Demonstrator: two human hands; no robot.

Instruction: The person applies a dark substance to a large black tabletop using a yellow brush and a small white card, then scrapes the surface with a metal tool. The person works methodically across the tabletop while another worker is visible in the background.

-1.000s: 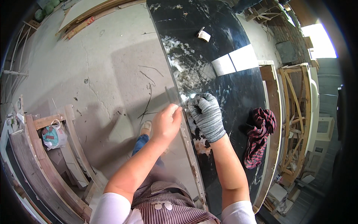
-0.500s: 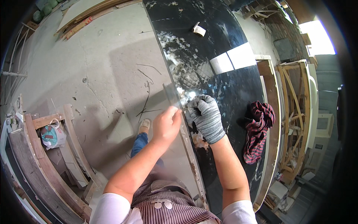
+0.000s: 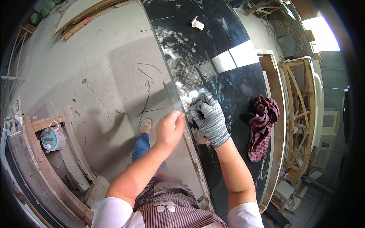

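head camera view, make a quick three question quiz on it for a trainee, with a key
1. Fill the gap: the bare left hand is ungloved, while the right hand wears a grey knitted fabric ____.
2. True or false: the red-and-black checked cloth lies to the right of the gloved hand.
3. Multiple choice: the small boxy whitish object lies on (a) the floor, (b) the glossy black panel, (c) a wooden frame.

Key: 1. glove; 2. true; 3. b
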